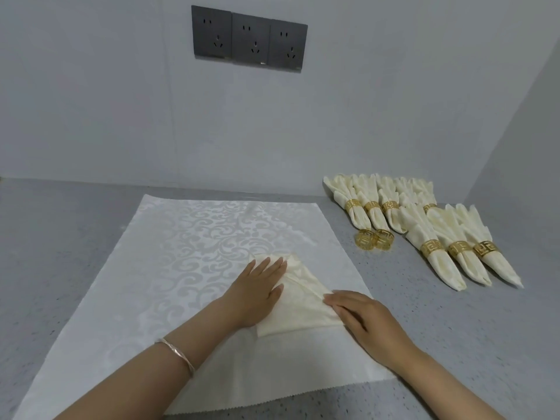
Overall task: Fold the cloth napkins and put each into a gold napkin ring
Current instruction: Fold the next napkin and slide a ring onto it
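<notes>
A cream napkin, partly folded into a rough triangle, lies on a white patterned cloth. My left hand lies flat on the napkin's left part, fingers straight and pressing it down. At the napkin's right corner my right hand rests with its fingertips on the fabric. Two loose gold napkin rings sit side by side to the right of the cloth. Beyond them lie several folded napkins, each held in a gold ring.
The grey speckled counter runs under everything and meets a pale wall behind and at the right. Dark wall sockets are mounted on the back wall. A bracelet circles my left wrist.
</notes>
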Available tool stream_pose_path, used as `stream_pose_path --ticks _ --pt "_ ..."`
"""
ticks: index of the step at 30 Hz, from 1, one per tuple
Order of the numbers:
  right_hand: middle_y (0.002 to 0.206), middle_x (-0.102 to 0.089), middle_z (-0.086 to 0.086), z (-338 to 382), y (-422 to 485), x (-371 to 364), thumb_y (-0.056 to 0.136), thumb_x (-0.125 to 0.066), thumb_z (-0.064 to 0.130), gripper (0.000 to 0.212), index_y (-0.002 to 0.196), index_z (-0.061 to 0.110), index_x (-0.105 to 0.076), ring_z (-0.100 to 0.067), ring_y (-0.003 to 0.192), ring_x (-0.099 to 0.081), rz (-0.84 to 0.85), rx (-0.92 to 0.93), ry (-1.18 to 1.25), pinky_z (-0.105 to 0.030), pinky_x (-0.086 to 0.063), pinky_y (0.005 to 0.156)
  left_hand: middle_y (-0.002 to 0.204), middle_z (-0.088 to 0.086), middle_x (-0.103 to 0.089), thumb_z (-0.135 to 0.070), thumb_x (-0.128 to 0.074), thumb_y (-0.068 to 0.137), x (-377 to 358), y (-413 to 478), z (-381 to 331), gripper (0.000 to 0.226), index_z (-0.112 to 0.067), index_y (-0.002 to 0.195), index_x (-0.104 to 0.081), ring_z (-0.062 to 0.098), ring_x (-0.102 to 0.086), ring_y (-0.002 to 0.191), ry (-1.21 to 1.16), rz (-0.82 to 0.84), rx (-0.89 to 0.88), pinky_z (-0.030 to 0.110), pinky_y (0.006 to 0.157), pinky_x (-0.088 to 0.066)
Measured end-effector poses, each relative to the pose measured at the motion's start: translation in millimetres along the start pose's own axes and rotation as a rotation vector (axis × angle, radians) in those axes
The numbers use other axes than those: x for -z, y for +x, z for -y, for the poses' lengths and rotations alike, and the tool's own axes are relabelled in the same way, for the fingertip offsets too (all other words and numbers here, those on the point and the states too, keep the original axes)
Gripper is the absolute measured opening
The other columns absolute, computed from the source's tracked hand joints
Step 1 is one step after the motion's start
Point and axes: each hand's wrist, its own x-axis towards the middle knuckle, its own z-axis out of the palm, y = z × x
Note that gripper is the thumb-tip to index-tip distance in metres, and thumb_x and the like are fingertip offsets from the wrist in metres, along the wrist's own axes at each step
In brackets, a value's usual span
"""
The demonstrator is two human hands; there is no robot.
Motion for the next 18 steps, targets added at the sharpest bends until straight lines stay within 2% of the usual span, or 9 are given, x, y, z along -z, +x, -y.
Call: stream_pose_path --ticks 4,8,10,13,16,18 --pt "0.121 -0.056 0.025 6.3 -13.2 7.2 0.091 -0.039 0.057 0.043 0.122 0.033 -0.058 0.013 0.112 -0.049 0.006 0.004 -0.028 -0.009 -0.04 0.094 0.16 -0.008 0.007 -0.035 -0.017 0.104 0.4 -1.7 0.9 0.055 -0.021 0.153 0.005 0.011 0.008 0.147 -0.024 -0.017 -0.004 0.027 0.116 0.011" --pt "0.115 -0.055 0.021 16.6 -8.0 8.5 0.09 -0.046 0.061 0.043 0.124 0.036 -0.053 0.005 0.107 -0.05 0.071 0.105 -0.186 -0.013 -0.039 0.091 0.158 -0.014 0.012 -0.066 -0.012 0.087 8.1 -15.6 0.0 0.079 -0.025 0.151 0.011 0.006 0.009 0.146 -0.133 -0.084 -0.066 0.022 0.116 0.01" --pt "0.112 -0.053 0.018 18.7 -6.9 7.7 0.089 -0.047 0.062 0.044 0.123 0.036 -0.054 0.003 0.105 -0.048 0.093 0.139 -0.226 -0.011 -0.033 0.092 0.158 -0.018 0.004 -0.071 -0.017 0.084 15.1 -30.1 1.0 0.081 -0.032 0.152 0.001 0.001 0.005 0.145 -0.19 -0.101 -0.112 0.02 0.115 0.008" --pt "0.108 -0.053 0.016 19.9 -5.2 7.9 0.087 -0.05 0.06 0.041 0.119 0.035 -0.056 0.0 0.102 -0.049 0.096 0.154 -0.25 -0.013 -0.033 0.091 0.153 -0.018 -0.023 -0.078 -0.037 0.079 24.6 -49.1 6.9 0.075 -0.042 0.145 -0.029 0.003 -0.014 0.142 -0.09 -0.129 -0.192 0.019 0.112 -0.003" --pt "0.103 -0.053 0.014 23.2 -2.5 9.1 0.086 -0.049 0.06 0.041 0.117 0.034 -0.056 -0.004 0.097 -0.05 0.1 0.149 -0.287 -0.018 -0.036 0.089 0.149 -0.018 -0.029 -0.085 -0.042 0.07 27.8 -60.4 12.9 0.088 -0.04 0.145 -0.03 0.001 -0.023 0.137 -0.004 -0.035 -0.204 0.016 0.109 -0.006" --pt "0.1 -0.053 0.013 25.0 -1.4 9.5 0.085 -0.048 0.061 0.041 0.115 0.033 -0.056 -0.005 0.094 -0.049 0.109 0.142 -0.311 -0.017 -0.034 0.087 0.146 -0.022 -0.031 -0.078 -0.051 0.073 27.3 -63.3 14.7 0.084 -0.04 0.144 -0.028 -0.002 -0.029 0.133 -0.031 -0.015 -0.199 0.015 0.109 -0.012"
